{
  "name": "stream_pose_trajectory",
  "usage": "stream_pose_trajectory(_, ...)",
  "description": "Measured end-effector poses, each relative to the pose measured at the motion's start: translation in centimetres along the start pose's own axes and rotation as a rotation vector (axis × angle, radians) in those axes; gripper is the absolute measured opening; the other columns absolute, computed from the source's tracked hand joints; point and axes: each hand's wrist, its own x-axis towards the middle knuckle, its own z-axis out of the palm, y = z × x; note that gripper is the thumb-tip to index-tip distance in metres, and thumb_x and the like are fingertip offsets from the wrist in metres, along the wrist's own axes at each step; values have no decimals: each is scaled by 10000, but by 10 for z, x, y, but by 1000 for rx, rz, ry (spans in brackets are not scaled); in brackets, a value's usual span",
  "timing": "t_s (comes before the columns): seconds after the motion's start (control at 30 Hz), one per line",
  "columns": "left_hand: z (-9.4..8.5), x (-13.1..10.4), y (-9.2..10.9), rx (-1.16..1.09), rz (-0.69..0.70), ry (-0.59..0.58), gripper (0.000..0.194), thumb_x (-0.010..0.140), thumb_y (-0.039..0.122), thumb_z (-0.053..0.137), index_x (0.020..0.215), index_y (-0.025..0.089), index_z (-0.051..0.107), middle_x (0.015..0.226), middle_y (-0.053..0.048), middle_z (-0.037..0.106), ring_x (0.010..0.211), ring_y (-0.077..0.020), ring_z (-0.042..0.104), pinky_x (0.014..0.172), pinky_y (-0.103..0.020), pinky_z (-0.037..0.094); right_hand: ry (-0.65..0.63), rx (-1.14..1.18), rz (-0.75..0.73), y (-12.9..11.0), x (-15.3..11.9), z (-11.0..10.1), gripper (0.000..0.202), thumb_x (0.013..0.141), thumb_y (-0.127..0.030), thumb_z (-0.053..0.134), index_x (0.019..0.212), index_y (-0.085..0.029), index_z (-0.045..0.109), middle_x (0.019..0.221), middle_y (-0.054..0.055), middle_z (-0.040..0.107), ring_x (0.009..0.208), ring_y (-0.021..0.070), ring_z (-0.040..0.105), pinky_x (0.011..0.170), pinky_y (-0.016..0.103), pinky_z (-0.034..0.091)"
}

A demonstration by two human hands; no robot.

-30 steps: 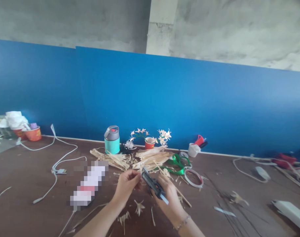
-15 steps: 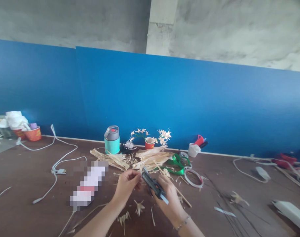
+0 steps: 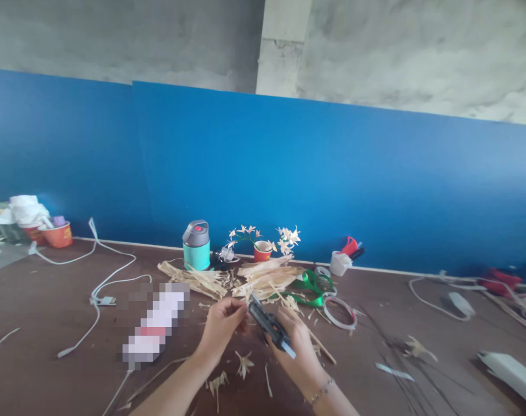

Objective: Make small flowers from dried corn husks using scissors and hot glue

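My right hand (image 3: 298, 341) is wrapped round a dark glue gun (image 3: 267, 323), and a pale glue stick (image 3: 288, 349) pokes out of its near end. The gun's far end points up and left, close to the fingertips of my left hand (image 3: 223, 323). That left hand is closed in a pinch; whatever it pinches is too small or hidden to make out. Below the hands, a pale husk flower (image 3: 244, 364) lies on the dark brown table (image 3: 341, 387), with another drooping husk piece (image 3: 218, 382) beside it. A thin stick (image 3: 326, 351) lies just right of my right hand.
Dried husks (image 3: 267, 276) are heaped beyond my hands. Behind them stand a teal flask (image 3: 196, 254) and an orange cup (image 3: 262, 252) with husk flowers. Green ribbon (image 3: 310, 282) and a tape roll (image 3: 339, 315) lie to the right. White cables (image 3: 111, 274) trail at left.
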Motion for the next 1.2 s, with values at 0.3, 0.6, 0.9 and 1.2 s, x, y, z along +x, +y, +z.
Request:
stream_pose_trajectory(0.3, -1, 1, -2, -11, 20, 1, 230, 623, 366, 682, 648, 151, 603, 459, 29, 597, 405, -109, 539, 431, -208, 426, -1, -6, 23, 0, 1, 1, 145, 652, -62, 492, 677, -202, 463, 675, 7, 511, 616, 161, 501, 544, 237, 349)
stream_pose_trajectory(0.6, -1, 0, 3, -13, 61, 8, 231, 633, 358, 688, 673, 137, 632, 506, 22, 609, 446, -105, 541, 464, -206, 430, 35, -28, 29, 10, -6, 5, 150, 672, -101, 500, 778, -205, 517, 751, 27, 579, 688, 187, 551, 606, 263, 407)
stream_pose_trajectory(0.9, -2, 1, 1, 32, 96, 22, 271, 642, 388, 683, 727, 133, 650, 577, -2, 635, 462, -130, 574, 431, -218, 449, 16, -284, 352, 49, -2, -20, 249, 635, -116, 494, 878, -174, 494, 848, 90, 621, 818, 233, 594, 722, 310, 442)
stream_pose_trajectory(1.2, -2, 0, 0, 31, 129, 20, 251, 619, 359, 690, 719, 132, 650, 558, -6, 642, 459, -136, 587, 453, -232, 480, -281, -622, 859, 98, -19, -59, 311, 714, -238, 498, 976, -76, 535, 996, 226, 600, 980, 351, 573, 741, 392, 421)
